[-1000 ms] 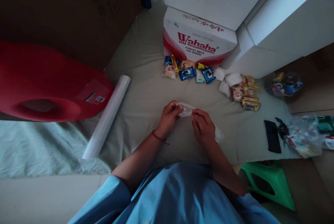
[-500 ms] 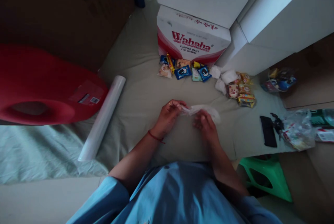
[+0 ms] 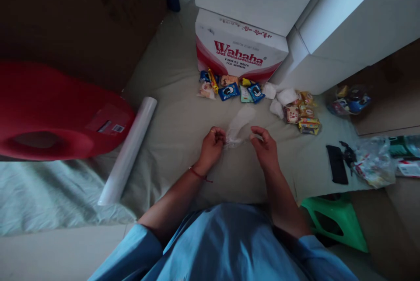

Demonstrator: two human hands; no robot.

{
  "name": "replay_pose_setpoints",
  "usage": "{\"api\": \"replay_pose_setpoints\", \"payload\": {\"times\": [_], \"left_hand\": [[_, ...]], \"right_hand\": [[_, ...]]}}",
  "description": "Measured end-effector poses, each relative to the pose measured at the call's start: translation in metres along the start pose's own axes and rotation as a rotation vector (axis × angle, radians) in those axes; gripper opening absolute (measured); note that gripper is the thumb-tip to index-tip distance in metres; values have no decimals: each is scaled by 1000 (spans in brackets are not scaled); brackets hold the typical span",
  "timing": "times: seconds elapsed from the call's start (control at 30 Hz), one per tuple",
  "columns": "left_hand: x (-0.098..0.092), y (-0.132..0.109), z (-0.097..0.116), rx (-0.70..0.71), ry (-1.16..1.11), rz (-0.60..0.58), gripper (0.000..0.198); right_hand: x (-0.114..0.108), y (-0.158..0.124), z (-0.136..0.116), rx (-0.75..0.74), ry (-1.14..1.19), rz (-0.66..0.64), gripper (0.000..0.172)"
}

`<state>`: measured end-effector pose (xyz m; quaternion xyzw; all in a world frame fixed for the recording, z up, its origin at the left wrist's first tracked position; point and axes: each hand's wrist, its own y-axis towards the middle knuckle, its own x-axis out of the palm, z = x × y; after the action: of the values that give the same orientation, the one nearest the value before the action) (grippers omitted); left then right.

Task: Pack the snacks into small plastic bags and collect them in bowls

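My left hand [image 3: 212, 146] pinches one end of a thin, see-through plastic bag [image 3: 242, 121], its fingers closed. The bag's loose part stretches away from me and to the right, low over the cloth, its far end whitish and blurred. On the bag's right side is my right hand [image 3: 265, 147], thumb and forefinger a little apart and pointing at the bag. No grip on the film shows there. Beyond both hands lie small wrapped snacks, among them a blue packet [image 3: 229, 91]. White bundles [image 3: 286, 96] and yellow packets [image 3: 309, 126] are grouped farther right.
A plastic film roll [image 3: 128, 152] lies at left beside a large red plastic object [image 3: 75, 102]. Behind the snacks stands a Wahaha carton [image 3: 241, 47]. At right are a black phone [image 3: 337, 164], keys [image 3: 348, 154], a filled clear bag [image 3: 376, 161] and a green stool [image 3: 337, 220].
The bag's loose end has swung from the right to farther away from me. My right hand has moved slightly right, off the film, and its fingers have parted. My left hand keeps its pinch.
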<state>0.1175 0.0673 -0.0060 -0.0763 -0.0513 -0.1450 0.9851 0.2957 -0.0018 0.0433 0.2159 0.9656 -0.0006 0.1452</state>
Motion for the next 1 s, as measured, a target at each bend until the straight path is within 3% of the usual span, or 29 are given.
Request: {"api": "replay_pose_setpoints", "payload": {"times": [0.07, 0.2, 0.4, 0.5, 0.67, 0.77, 0.87, 1.0], "left_hand": [[0, -1, -1, -13, -8, -2, 27], [3, -6, -2, 18, -10, -41, 21], [8, -10, 2, 252, 272, 23, 56], [5, -8, 2, 258, 234, -43, 50], [-1, -7, 0, 197, 47, -57, 36], [1, -9, 1, 210, 125, -85, 45], [6, -13, 5, 266, 296, -71, 55], [6, -13, 9, 353, 407, -51, 15]], "right_hand": [[3, -7, 9, -52, -174, -98, 38], [12, -8, 19, -156, -378, -124, 20], [9, 0, 16, -173, -437, -175, 23], [1, -3, 15, -176, -428, -163, 24], [1, -14, 18, -367, -506, -299, 27], [7, -15, 18, -364, -548, -240, 21], [7, -10, 15, -321, -553, -263, 24], [0, -5, 12, -280, -578, -311, 23]]}}
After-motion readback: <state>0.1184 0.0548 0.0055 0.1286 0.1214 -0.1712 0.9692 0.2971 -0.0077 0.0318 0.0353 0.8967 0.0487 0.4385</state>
